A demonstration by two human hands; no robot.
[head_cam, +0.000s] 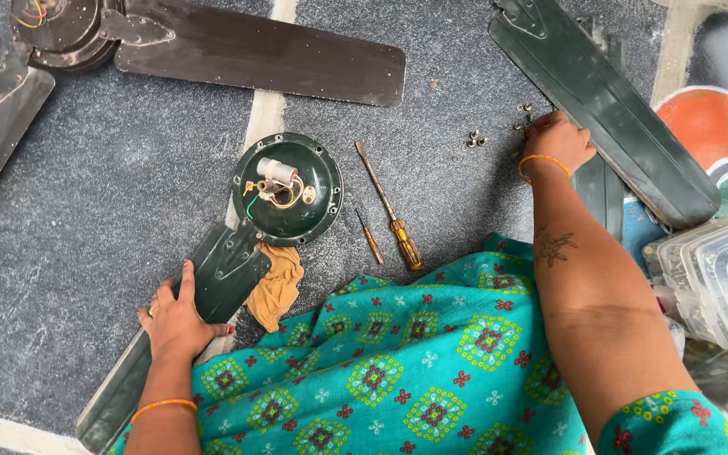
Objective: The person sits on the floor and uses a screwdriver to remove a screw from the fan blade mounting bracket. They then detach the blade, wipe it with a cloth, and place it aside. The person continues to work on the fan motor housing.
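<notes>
Floor inventory, grey speckled stone with pale joints.

1. Left hand (pixel 177 318): we rest it flat, fingers spread, on a dark green fan blade (pixel 212 291) near the floor's lower left; it clasps nothing. The blade's lower end is cut off at the frame's edge.
2. Motor cover (pixel 288 189): round, dark green, joined to that blade, open side up, with a white capacitor (pixel 277 170) and loose wires inside. Its fixings are too small to make out.
3. Cloth (pixel 278 286): mustard, crumpled, touching the blade, partly under it.
4. Screwdrivers: a long one (pixel 389 207) and a short one (pixel 371 238), orange handles, lying just beside each other right of the cover.
5. Right hand (pixel 556 139): fingers curled down at a second green blade (pixel 608 105) near the upper right; we cannot tell whether it pinches anything, as the fingertips are hidden.
6. Nuts (pixel 475 138): small, metal, scattered just left of that hand.
7. Brown fan (pixel 212 42): upper left corner, hub cut off.
8. Clear plastic boxes (pixel 709 282): right edge, stacked, contents unclear.
9. Painted floor pattern (pixel 718 126): orange, white, red, partly seen.
</notes>
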